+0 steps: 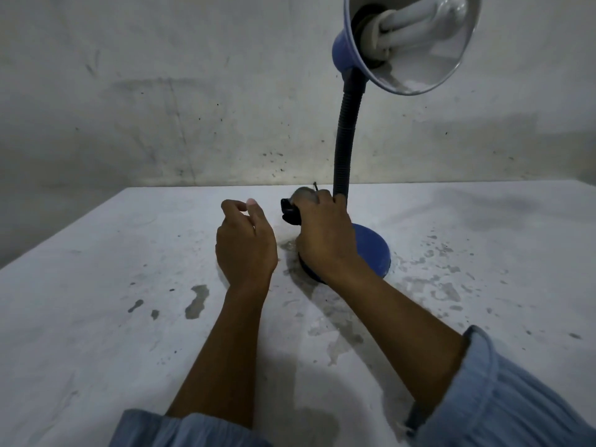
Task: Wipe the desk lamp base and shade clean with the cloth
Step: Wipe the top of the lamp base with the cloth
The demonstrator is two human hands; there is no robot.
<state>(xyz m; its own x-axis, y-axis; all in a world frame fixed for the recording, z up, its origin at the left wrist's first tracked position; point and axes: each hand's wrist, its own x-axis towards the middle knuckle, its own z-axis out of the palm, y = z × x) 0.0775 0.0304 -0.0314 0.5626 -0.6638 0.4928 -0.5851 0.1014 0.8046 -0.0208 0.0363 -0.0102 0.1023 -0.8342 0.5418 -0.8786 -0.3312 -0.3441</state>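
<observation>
Head view: a blue desk lamp stands right of centre on a stained white bench (113, 317), its round base (374, 250) partly hidden under the right hand (325, 233). That hand's fingers are clamped on a small dark wad (290, 212), apparently the cloth (too bunched and shadowed to be sure), held at the far left edge of the base beside the foot of the black flexible neck (346, 137). The left hand (246, 243) hovers just left of it, fingers loosely curled and apart, holding nothing. The blue shade (416, 43) fills the upper right of the frame, tilted toward the camera, with a white coiled bulb (419, 19) inside. Light blue sleeves (503, 401) show at the bottom edge.
</observation>
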